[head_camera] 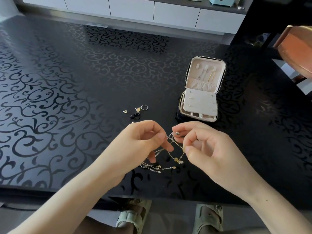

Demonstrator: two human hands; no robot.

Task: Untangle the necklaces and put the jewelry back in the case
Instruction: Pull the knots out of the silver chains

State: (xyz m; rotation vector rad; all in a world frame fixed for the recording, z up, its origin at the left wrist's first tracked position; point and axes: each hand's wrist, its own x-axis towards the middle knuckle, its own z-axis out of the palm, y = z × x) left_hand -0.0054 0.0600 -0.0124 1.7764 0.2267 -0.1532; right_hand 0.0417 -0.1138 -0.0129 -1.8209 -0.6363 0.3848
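Dark bench [50, 81] with a scroll pattern fills the head view; white cabinets run along the far wall at 12 o'clock.

Head view: left hand [143, 141] and right hand [202, 146] meet near the bench's front edge, just above the surface. Each grip is pinched closed on the tangled necklaces [173, 149]; thin chains stretch between the fingertips, and loose ends with clasps trail onto the bench at 6 o'clock of the hands. Jewelry case [200, 88] stands open at 1 o'clock of the hands, lid up, with a few chains already hung inside the lid. Small loose pieces [136, 111], a ring and what look like earrings, lie at 11 o'clock, apart from the case.

Step, as I judge: untangling is underway, with nothing from this bunch stowed yet. Next move likely calls for teasing one strand free of the knot without pulling it tighter, then carrying it to the case.
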